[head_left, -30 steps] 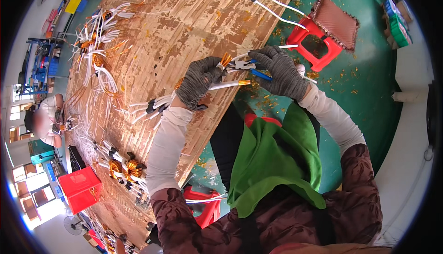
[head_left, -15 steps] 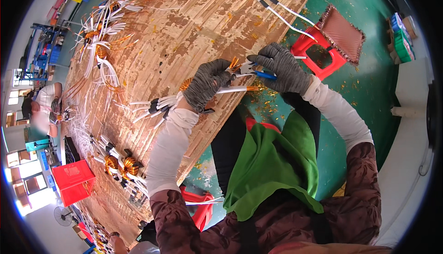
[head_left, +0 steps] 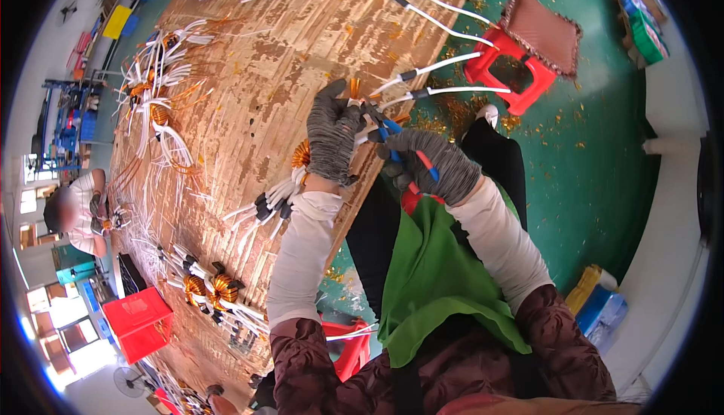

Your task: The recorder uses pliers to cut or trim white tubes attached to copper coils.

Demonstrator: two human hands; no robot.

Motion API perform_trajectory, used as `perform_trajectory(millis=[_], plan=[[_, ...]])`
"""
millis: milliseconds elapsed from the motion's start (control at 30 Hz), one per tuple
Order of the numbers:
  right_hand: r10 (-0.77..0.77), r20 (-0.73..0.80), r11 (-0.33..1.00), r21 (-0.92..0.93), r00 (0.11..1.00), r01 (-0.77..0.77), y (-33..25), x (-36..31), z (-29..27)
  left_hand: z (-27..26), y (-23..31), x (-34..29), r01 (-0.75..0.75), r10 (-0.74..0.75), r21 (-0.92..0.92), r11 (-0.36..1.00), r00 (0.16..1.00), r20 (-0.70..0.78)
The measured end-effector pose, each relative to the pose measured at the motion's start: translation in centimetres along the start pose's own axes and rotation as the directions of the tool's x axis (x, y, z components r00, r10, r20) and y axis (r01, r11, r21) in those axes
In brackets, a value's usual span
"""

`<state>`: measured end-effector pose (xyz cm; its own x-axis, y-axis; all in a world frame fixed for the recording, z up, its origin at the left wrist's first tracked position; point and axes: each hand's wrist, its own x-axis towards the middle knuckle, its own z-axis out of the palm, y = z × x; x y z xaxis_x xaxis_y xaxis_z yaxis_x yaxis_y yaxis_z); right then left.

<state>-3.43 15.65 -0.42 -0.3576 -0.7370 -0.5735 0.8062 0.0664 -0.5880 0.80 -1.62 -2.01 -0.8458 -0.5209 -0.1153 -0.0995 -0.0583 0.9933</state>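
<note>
head view: both gloved hands higher over the wooden table (head_left: 249, 83) than before, left hand (head_left: 333, 130) grip clenched on white wires (head_left: 437, 64), right hand (head_left: 430, 162) on blue-handled pliers (head_left: 392, 134)

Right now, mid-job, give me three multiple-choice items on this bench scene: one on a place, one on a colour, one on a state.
1. Where is the red plastic stool with the brown cushion?
A. on the green floor beyond the bench edge
B. on the wooden bench
C. on the person's lap

2. What colour are the cutter handles in the right hand?
A. yellow and black
B. blue and red
C. all green

3. What is the left hand doing?
A. lying open and flat on the bench
B. hanging free
C. closed on a copper coil

Key:
1 A, the red plastic stool stands on the green floor.
2 B, the cutters in the right hand show blue and red grips.
3 C, the left hand grips the copper coil with white leads.
</note>
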Motion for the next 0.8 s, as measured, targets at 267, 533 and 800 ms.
perform_trajectory(millis=[267, 533, 800], plan=[[-0.307, 0.180, 0.884, -0.311, 0.935, 0.350, 1.8, -0.8, -4.4, 0.1, -0.3, -0.5, -0.187, 0.118, 0.366, 0.912, 0.972, 0.202], [-0.258, -0.041, 0.964, -0.077, 0.965, 0.255, 2.3, -2.3, -4.2, 2.2, 2.0, -0.9, -0.168, 0.018, 0.736, 0.656, 0.978, 0.206], [-0.819, 0.088, 0.249, -0.835, 0.567, 0.490, 0.2, -3.8, -5.5, -1.0, 2.0, -0.6, 0.022, -0.103, 0.220, 0.975, 0.926, 0.364]])
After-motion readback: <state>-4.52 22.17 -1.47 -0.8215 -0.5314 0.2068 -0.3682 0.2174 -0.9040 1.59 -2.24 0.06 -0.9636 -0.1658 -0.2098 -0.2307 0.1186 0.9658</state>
